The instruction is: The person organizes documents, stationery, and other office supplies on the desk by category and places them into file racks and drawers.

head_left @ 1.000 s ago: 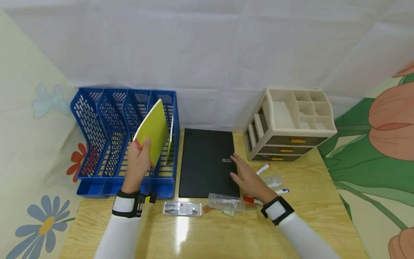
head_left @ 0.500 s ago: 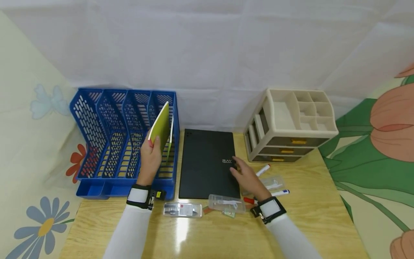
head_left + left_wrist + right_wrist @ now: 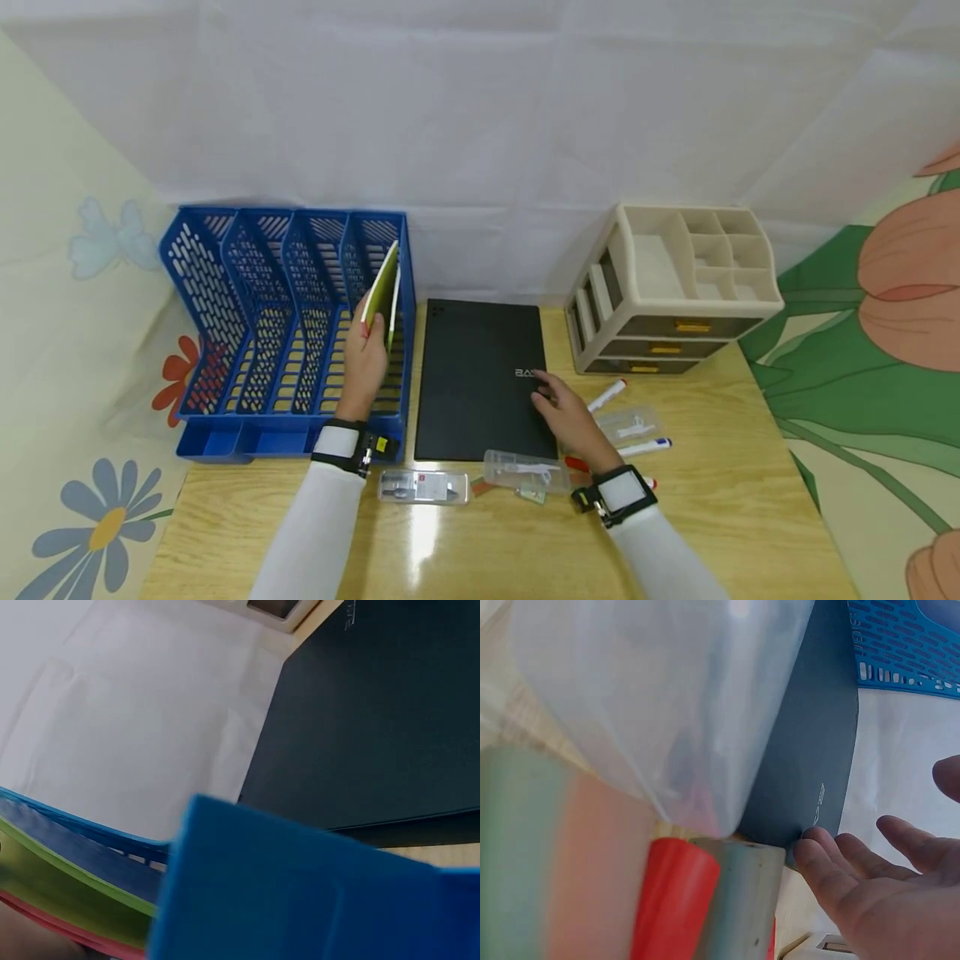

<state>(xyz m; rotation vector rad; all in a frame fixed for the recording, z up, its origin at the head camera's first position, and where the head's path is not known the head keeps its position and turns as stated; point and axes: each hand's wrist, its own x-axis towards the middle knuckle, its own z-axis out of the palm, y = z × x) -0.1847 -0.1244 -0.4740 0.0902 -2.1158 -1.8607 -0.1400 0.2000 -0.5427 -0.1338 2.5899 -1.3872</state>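
My left hand grips a thin yellow-green notebook with a red strip along its near edge. The notebook is upright and slightly tilted, within the rightmost compartment of a blue file rack. Close on its right stands a second white-edged notebook. In the left wrist view, the green cover shows above the fingers, beside the blue plastic. My right hand holds nothing; its loosely bent fingers are at the right edge of a flat black slab with pale lettering. The right wrist view shows those fingers spread apart.
A cream drawer unit with an open sectioned top stands at the back right. Near the right forearm lie a white marker, another marker and clear cases. One slim clear case lies before the slab.
My left hand has moved right with the notebook, bringing it beside the second one and turning it more edge-on. My right hand has shifted slightly, staying at the slab's edge.
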